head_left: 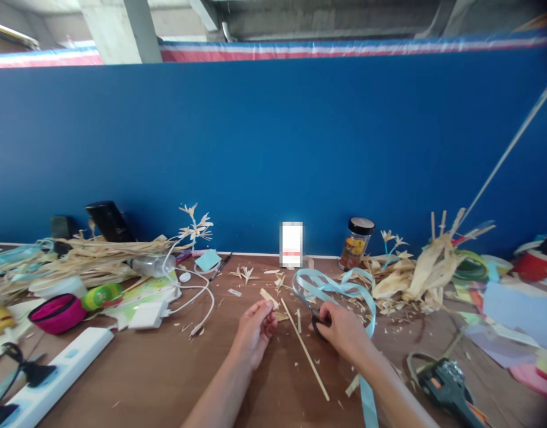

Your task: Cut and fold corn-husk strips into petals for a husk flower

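bare left forearm (224, 383) and bare right forearm (392, 385) slant inward from the bottom edge; left hand (258, 333) pinches, right hand (343, 333) curls, both near lower centre.

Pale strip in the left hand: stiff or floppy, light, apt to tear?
The pale strip in the left hand probably has some stiffness, since it juts out without visibly sagging. It is likely light, being small and thin. It may tear or split fairly easily: ragged, similar-coloured scraps lie strewn over the tabletop.

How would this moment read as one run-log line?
left hand: pinching dried husk strip | right hand: holding black-handled scissors | table: thin stick between hands, light-blue ribbon near scissors
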Tool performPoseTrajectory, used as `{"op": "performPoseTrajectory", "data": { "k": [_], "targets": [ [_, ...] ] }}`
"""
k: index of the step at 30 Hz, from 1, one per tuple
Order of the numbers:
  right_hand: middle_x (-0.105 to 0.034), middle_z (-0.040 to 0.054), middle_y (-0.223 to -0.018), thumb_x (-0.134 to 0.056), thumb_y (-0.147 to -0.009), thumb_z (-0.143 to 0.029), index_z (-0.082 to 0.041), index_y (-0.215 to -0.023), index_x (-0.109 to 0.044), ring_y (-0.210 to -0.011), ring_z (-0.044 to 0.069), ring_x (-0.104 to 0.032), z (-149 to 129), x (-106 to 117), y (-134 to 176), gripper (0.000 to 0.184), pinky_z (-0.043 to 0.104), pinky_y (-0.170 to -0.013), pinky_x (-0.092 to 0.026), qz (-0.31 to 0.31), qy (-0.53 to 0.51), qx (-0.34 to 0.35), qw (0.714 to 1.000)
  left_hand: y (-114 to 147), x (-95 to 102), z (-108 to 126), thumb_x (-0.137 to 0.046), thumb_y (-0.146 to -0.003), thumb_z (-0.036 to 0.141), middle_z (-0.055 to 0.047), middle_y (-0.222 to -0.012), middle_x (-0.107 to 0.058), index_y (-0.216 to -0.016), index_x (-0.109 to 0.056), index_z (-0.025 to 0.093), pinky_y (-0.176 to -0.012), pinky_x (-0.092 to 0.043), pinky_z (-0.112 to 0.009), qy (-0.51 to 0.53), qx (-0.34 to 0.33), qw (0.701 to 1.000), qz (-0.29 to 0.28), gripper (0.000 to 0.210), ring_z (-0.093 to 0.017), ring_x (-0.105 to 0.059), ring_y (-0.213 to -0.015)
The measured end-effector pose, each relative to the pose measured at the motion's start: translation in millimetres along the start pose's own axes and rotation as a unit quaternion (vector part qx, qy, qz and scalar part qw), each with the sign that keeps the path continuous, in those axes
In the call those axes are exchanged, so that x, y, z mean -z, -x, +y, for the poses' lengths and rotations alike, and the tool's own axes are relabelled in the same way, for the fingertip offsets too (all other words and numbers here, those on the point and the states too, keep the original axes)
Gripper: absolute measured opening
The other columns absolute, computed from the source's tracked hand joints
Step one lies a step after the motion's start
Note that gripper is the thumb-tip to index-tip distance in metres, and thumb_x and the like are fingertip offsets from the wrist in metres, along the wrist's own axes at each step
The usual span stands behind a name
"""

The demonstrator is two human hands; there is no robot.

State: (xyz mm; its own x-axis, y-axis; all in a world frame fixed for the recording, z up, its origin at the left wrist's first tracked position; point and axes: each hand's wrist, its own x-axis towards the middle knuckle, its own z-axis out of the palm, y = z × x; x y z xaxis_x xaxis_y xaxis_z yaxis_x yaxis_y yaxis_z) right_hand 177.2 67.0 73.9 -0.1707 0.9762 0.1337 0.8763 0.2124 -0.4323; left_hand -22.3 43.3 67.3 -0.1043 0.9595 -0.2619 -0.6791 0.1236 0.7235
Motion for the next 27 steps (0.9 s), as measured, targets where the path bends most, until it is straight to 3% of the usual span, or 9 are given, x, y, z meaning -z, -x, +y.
{"op": "performPoseTrajectory", "data": {
  "k": [5,8,15,18,22,27],
  "targets": [
    [-0.062,0.0012,-0.082,-0.057,-0.067,-0.031,-0.023,-0.089,-0.055,-0.079,0.019,-0.055,7,7,-3,0.024,0.025,-0.065,-0.034,-0.033,-0.021,0.041,0.998,3,-2.5,-6,-0.068,-0.066,0.02,0.0,-0.063,-0.058,-0.071,-0.061,0.012,-0.047,-0.049,-0.013,-0.028,0.003,0.999,-0.023,0.011,-0.004,-0.053,-0.05],
    [-0.062,0.0018,-0.081,-0.058,-0.067,-0.034,-0.022,-0.097,-0.051,-0.072,0.018,-0.057,8,9,-2,0.033,0.025,-0.062,-0.034,-0.037,-0.016,0.004,0.999,5,-3.8,-7,-0.069,-0.064,0.021,0.0,-0.064,-0.059,-0.07,-0.061,0.012,-0.047,-0.048,-0.013,-0.034,0.006,0.999,-0.023,0.013,-0.004,-0.053,-0.049],
    [-0.061,0.0109,-0.071,-0.059,-0.067,-0.046,-0.018,-0.078,-0.058,-0.073,0.028,-0.057,3,11,3,0.029,0.031,-0.06,-0.034,0.042,0.161,0.016,0.986,8,-7.4,-8,-0.07,-0.063,0.024,0.001,-0.062,-0.058,-0.068,-0.061,0.013,-0.045,-0.046,-0.011,-0.054,0.016,0.998,-0.024,0.016,-0.003,-0.051,-0.047],
    [-0.061,0.011,-0.076,-0.059,-0.068,-0.047,-0.019,-0.083,-0.058,-0.081,0.028,-0.055,1,11,3,0.032,0.032,-0.064,-0.035,0.072,0.17,0.054,0.981,9,-7.9,-9,-0.071,-0.061,0.025,0.002,-0.06,-0.058,-0.066,-0.06,0.013,-0.044,-0.045,-0.011,-0.055,0.021,0.998,-0.021,0.017,-0.003,-0.05,-0.045],
    [-0.059,0.0092,-0.069,-0.051,-0.076,-0.042,-0.015,-0.101,-0.051,-0.067,0.024,-0.056,-1,8,3,0.037,0.029,-0.056,-0.034,0.086,0.183,0.02,0.979,9,-8.2,-11,-0.07,-0.062,0.025,0.002,-0.059,-0.057,-0.067,-0.06,0.013,-0.045,-0.045,-0.011,-0.061,0.019,0.998,-0.023,0.017,-0.003,-0.05,-0.046],
    [-0.056,0.0108,-0.083,-0.05,-0.078,-0.034,-0.017,-0.08,-0.058,-0.077,0.024,-0.053,4,7,0,0.018,0.031,-0.066,-0.035,0.123,0.202,0.049,0.97,11,-9.6,-14,-0.069,-0.063,0.027,0.002,-0.059,-0.056,-0.067,-0.059,0.013,-0.045,-0.044,-0.012,-0.081,0.016,0.996,-0.037,0.018,-0.003,-0.049,-0.047]
  ]
}}
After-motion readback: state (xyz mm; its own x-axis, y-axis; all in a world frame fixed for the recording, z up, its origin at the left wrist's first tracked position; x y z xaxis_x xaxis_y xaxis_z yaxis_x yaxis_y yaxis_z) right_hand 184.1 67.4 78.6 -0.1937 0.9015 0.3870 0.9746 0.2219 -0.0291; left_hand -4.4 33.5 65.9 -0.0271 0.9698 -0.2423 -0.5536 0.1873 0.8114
